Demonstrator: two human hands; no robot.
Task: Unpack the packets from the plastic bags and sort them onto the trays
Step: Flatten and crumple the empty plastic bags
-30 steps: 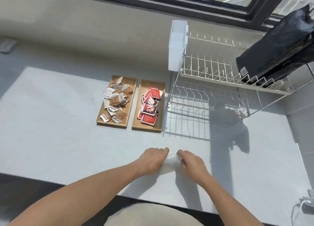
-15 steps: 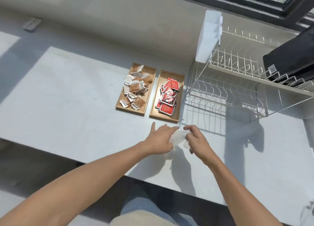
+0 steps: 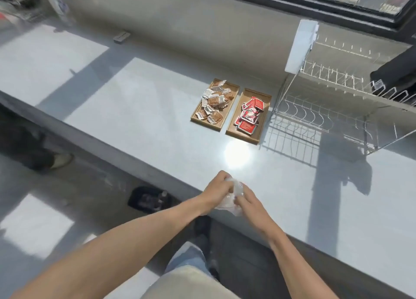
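Plastic bag (image 3: 234,194) is sitting bunched up between both hands right over the near edge of the table (image 3: 135,109), so that's where the action is. Looks like the person is working at it with both hands, I'm guessing either opening it or scrunching up an emptied one; I can't tell if any packets are inside, it's just a clear crinkly wad with a bit of red print showing.

Both wooden trays are lying side by side further back on the table, just beside the wire dish rack (image 3: 326,109). The left tray (image 3: 233,89) is holding the brown-and-white packets (image 3: 213,102) in a loose heap, and the right tray (image 3: 264,98) is holding the red packets (image 3: 248,114), so the sorting is going by colour and looks pretty far along to me. Keeping the trays touching each other probably makes it easy to drop stuff either way without reaching much.

Fingers: the left hand (image 3: 216,193) is curling around the left side of the bag, its fingers (image 3: 221,178) clenching over the top of the plastic. The right hand (image 3: 249,201) is pinching the other side, fingers mostly closed on the film. Neither hand is resting on the table as far as I can tell; they're hanging right at its edge, well apart from the trays.

Black bag thing (image 3: 396,73) is lying on the rack's upper shelf.
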